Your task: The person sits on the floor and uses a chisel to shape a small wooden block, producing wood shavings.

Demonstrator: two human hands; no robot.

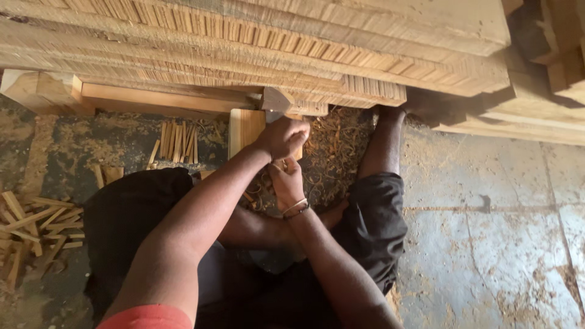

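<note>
Wooden planks (pixel 256 36) lie stacked flat above an upright board (pixel 244 131) set just under their front edge. Beside that board, the left hand (pixel 283 137) is fisted round a grey-headed tool (pixel 275 102); the right hand (pixel 287 181), just below it, is curled tight, its contents hidden.

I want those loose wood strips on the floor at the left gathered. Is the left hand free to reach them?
Probably not right now: the left hand is closed on a tool at the upright board, away from the loose strips.

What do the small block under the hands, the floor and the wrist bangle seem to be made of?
Block: pale bare wood, grain showing, unfinished. Floor: looks like grey concrete slabs, dusty with shavings. Bangle: probably metal, thin and shiny, on the right hand.
</note>
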